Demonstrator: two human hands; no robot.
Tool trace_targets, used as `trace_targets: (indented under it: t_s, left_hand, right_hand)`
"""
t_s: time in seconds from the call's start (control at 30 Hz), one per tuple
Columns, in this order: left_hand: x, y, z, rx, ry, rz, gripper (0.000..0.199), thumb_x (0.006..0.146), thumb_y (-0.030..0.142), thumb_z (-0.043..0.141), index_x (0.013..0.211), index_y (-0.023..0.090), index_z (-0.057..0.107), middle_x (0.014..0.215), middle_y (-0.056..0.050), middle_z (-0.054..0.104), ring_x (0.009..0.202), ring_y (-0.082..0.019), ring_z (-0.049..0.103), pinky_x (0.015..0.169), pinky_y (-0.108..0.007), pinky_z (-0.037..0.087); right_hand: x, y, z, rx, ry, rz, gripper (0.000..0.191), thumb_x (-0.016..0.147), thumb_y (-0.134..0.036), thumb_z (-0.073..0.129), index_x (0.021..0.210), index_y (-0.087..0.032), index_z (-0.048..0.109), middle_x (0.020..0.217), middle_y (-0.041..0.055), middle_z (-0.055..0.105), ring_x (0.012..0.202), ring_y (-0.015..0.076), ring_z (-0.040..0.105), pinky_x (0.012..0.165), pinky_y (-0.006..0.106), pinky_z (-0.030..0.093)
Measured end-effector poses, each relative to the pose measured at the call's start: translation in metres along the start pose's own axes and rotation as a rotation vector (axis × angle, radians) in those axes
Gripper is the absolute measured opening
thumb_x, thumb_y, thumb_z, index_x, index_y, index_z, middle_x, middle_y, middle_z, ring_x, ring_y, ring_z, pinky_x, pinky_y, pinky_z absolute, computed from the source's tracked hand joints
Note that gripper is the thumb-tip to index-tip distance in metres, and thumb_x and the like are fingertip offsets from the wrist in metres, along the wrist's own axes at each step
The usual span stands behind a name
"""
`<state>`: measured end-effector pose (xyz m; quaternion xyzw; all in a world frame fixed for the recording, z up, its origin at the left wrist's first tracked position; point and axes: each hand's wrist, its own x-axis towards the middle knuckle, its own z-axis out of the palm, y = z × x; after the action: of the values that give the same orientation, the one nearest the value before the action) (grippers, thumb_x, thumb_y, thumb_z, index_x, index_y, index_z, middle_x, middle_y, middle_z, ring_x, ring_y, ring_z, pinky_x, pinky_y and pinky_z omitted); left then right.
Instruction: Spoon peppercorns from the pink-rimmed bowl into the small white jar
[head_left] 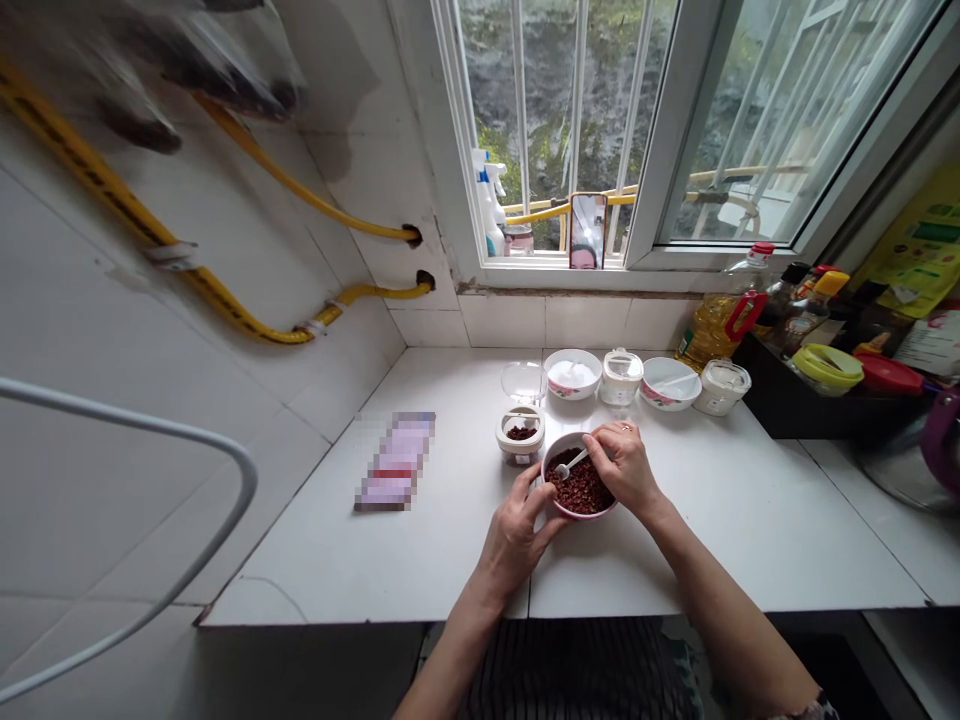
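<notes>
A bowl (546, 452) of dark red peppercorn-like spice (583, 492) stands on the white counter in front of me. My left hand (517, 530) grips its left rim, thumb and fingers around the side. Between the fingers of my right hand (621, 462) is a small white spoon (571, 463), its scoop end in the bowl above the spice. Just behind and left of the bowl sits a small seasoning jar (520, 452) with its clear lid (523, 380) raised; some of the same dark spice lies inside.
Behind are a bowl of white powder (573, 374), a lidded jar (621, 378), another bowl with a spoon (670, 385) and a second lidded jar (721, 388). An oil bottle (720, 315) and condiments stand right. A blurred purple packet (396, 462) lies left; a phone (587, 232) leans at the window.
</notes>
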<state>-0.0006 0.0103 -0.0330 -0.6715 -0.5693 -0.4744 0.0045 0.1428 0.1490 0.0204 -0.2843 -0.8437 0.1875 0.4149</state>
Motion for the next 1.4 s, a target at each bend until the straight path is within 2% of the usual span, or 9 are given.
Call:
trace_targets:
  t_s: [0.1,0.3,0.47,0.6,0.83,1.17,1.27,1.4]
  left_hand:
    - [0.000,0.000,-0.001,0.007,-0.012,-0.009,0.025,0.087,0.021,0.066,0.110,0.023,0.055,0.132,-0.014,0.055,0.121,-0.026,0.059,0.094,-0.039,0.055]
    - [0.001,0.004,-0.004,0.013,-0.013,-0.013,0.028,0.085,0.016,0.066,0.110,0.022,0.055,0.133,-0.014,0.055,0.120,-0.026,0.060,0.094,-0.039,0.055]
    - [0.001,0.005,-0.005,0.016,-0.013,-0.007,0.028,0.086,0.015,0.066,0.110,0.023,0.054,0.133,-0.015,0.054,0.121,-0.026,0.059,0.094,-0.040,0.055]
    - [0.001,0.005,-0.005,0.017,-0.014,-0.011,0.029,0.084,0.015,0.066,0.110,0.022,0.055,0.132,-0.015,0.055,0.121,-0.026,0.059,0.094,-0.040,0.055]
    - [0.001,0.005,-0.005,0.007,-0.008,-0.013,0.029,0.085,0.016,0.066,0.111,0.023,0.054,0.132,-0.015,0.055,0.120,-0.026,0.060,0.093,-0.039,0.055]
    - [0.002,0.005,-0.004,0.000,-0.012,-0.009,0.026,0.088,0.018,0.064,0.110,0.023,0.053,0.132,-0.014,0.053,0.123,-0.026,0.058,0.095,-0.040,0.054]
    - [0.001,0.004,-0.004,-0.007,-0.015,-0.016,0.027,0.087,0.016,0.064,0.110,0.023,0.053,0.132,-0.014,0.053,0.122,-0.026,0.058,0.094,-0.040,0.055]
    - [0.001,0.005,-0.005,-0.029,-0.010,-0.029,0.025,0.086,0.016,0.065,0.107,0.023,0.055,0.131,-0.014,0.054,0.122,-0.026,0.058,0.094,-0.040,0.055]
  right_hand:
    - [0.000,0.000,0.000,0.022,-0.010,0.037,0.034,0.092,-0.028,0.052,0.059,-0.021,0.057,0.065,0.0013,0.066,0.068,0.0174,0.061,0.085,0.036,0.038]
    - [0.003,0.005,-0.006,0.051,0.066,0.108,0.036,0.091,-0.031,0.051,0.057,-0.021,0.054,0.058,-0.0008,0.062,0.059,0.0158,0.056,0.076,0.033,0.041]
    - [0.002,0.002,-0.005,-0.025,0.090,0.065,0.035,0.092,-0.029,0.051,0.058,-0.021,0.055,0.061,0.0001,0.064,0.063,0.0168,0.059,0.086,0.036,0.038]
    - [0.002,0.001,-0.005,-0.038,0.074,0.058,0.036,0.092,-0.028,0.051,0.057,-0.020,0.053,0.060,-0.0002,0.063,0.062,0.0161,0.059,0.086,0.035,0.037]
    - [-0.001,-0.001,0.000,-0.043,-0.016,0.005,0.034,0.092,-0.028,0.050,0.060,-0.020,0.056,0.065,0.0014,0.067,0.070,0.0175,0.062,0.093,0.037,0.036]
    - [0.005,0.003,-0.009,0.073,0.109,0.174,0.036,0.086,-0.036,0.050,0.054,-0.021,0.053,0.056,-0.0001,0.059,0.061,0.0167,0.055,0.081,0.035,0.040]
    - [0.006,0.001,-0.011,0.130,0.100,0.230,0.037,0.083,-0.038,0.051,0.051,-0.020,0.051,0.053,-0.0007,0.054,0.058,0.0158,0.051,0.074,0.032,0.039]
    - [0.007,-0.002,-0.012,0.324,0.062,0.409,0.039,0.080,-0.045,0.052,0.049,-0.020,0.050,0.051,-0.0012,0.048,0.055,0.0144,0.045,0.059,0.028,0.036]
